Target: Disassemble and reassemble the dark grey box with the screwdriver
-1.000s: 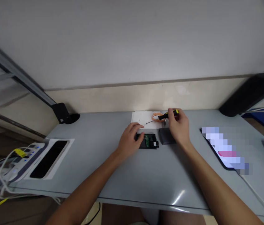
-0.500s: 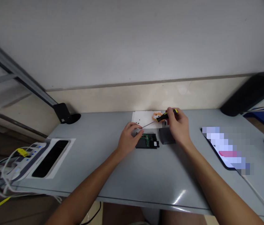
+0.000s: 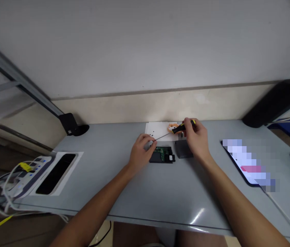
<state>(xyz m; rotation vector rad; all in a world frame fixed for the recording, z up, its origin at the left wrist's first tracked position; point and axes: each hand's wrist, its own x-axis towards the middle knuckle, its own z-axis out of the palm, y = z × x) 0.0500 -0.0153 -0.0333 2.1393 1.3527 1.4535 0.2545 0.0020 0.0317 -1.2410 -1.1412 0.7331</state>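
Note:
My right hand [image 3: 196, 137] is closed around the black and yellow handle of a screwdriver [image 3: 178, 129]. Its thin shaft slants down to the left, and the tip meets the fingertips of my left hand [image 3: 141, 151]. Thumb and fingers of that hand are pinched at the tip; anything small between them is too hidden to make out. Just below lies an opened black device with a green circuit board [image 3: 162, 155], its left end partly behind my left hand. A dark grey cover [image 3: 183, 149] rests beside it, partly under my right hand.
Behind the hands, white paper [image 3: 157, 127] carries several tiny dark pieces, perhaps screws, and an orange and white animal-face item [image 3: 172, 128]. A power strip [image 3: 29, 176] with cables and a phone [image 3: 56, 174] are at left. A charging phone [image 3: 248, 163] lies right; a black cylinder [image 3: 273, 104] stands back right.
Almost nothing differs. Both hands and the screwdriver keep their places, with the left fingertips shifted very slightly at the screwdriver tip.

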